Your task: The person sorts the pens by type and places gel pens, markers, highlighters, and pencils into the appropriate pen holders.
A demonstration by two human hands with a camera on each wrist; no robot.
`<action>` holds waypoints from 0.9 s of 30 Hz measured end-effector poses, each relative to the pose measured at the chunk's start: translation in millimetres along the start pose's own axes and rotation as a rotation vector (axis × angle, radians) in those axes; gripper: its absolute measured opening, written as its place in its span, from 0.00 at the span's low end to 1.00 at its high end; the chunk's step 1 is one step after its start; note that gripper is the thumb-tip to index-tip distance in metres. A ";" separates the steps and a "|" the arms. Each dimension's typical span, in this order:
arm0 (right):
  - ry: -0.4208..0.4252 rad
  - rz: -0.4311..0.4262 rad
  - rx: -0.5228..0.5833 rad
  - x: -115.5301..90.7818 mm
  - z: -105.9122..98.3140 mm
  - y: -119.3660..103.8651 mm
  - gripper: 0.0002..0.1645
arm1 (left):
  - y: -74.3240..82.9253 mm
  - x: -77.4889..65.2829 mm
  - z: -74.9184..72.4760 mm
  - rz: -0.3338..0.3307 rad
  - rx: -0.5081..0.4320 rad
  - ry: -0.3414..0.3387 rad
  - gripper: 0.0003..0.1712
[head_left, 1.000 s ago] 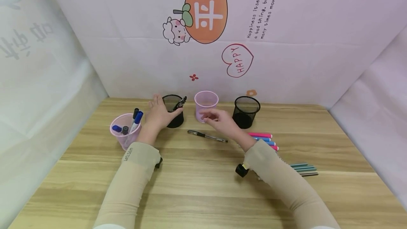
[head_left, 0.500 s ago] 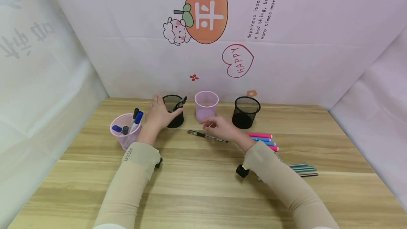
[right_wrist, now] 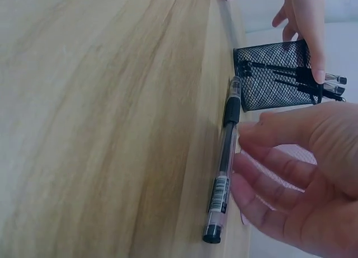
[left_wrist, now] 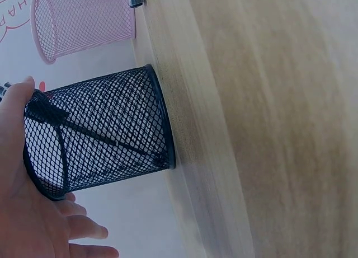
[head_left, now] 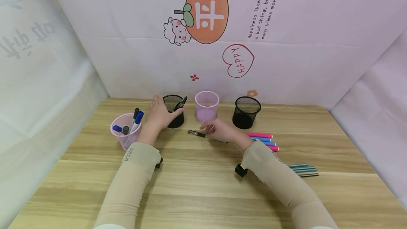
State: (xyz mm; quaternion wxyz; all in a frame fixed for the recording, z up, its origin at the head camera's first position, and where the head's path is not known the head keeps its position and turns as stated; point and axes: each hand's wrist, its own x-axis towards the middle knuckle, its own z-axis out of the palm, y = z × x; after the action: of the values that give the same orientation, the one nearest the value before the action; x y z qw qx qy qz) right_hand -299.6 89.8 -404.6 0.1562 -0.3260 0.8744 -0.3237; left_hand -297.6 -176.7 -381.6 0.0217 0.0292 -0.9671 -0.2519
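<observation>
My left hand point(head_left: 159, 114) holds a black mesh pen cup point(head_left: 176, 121) by its upper part, thumb on one side of the rim and fingers on the other. Several black pens point(right_wrist: 305, 75) lean inside this cup. My right hand point(head_left: 222, 130) is low over a clear gel pen point(right_wrist: 226, 140) with a black grip, which lies on the table in front of the cups. In the right wrist view the thumb and bent fingertips are right at the pen's side, with a gap between thumb and fingers. The head view shows the hand covering the pen's middle.
A pink mesh cup point(head_left: 206, 112) and another black mesh cup point(head_left: 244, 119) stand at the back. At left, a second pink cup point(head_left: 119, 138) holds several markers. Pink and blue markers point(head_left: 262, 135) and thin teal sticks point(head_left: 302, 167) lie at right. A white cloth backdrop point(head_left: 143, 70) rises behind.
My right hand has moved down from in front of the pink cup to the gel pen on the table. The left hand has stayed on the black cup.
</observation>
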 end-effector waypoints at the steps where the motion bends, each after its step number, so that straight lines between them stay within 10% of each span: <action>1: -0.005 0.005 -0.009 0.8 0.2 -0.3 0.22 | -0.2 0.0 -0.1 -0.001 0.000 0.000 0.70; 27: -0.064 0.055 -0.282 3.5 -0.7 -8.0 0.29 | -1.6 1.6 0.1 0.011 -0.010 0.003 0.71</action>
State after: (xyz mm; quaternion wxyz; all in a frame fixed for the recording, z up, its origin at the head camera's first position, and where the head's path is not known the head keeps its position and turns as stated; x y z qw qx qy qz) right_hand -298.8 83.1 -398.9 0.1457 -0.3306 0.9144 -0.1828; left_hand -299.1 -178.2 -382.5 0.0246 0.0242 -0.9659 -0.2567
